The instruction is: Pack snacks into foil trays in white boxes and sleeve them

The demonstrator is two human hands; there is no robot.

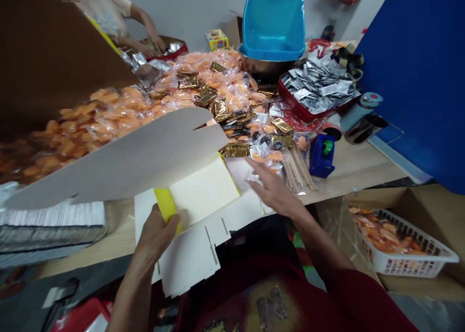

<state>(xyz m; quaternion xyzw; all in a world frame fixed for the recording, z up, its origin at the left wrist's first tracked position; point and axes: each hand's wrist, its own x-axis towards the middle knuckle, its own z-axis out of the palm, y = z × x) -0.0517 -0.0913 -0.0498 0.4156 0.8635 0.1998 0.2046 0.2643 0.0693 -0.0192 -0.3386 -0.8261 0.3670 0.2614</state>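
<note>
A partly folded carton (203,189), white inside with yellow edges, lies across the table's front edge, its flaps spread. My left hand (158,230) is closed on its yellow side flap, thumb on top. My right hand (272,187) is open, fingers stretched out past the carton's right end. Beside those fingers lie clear-wrapped packets (267,153) with orange pieces; whether the fingertips touch one, I cannot tell. Just beyond the carton are gold foil sachets (238,150) and a bundle of wooden sticks (298,167).
Orange wrapped pieces (123,110) are heaped at the back left. A red tray (308,112) holds silver sachets. A blue tape dispenser (321,155) stands right, near a white basket (410,262). Flat cartons (51,225) are stacked left. Another person's hands (154,41) work at the back.
</note>
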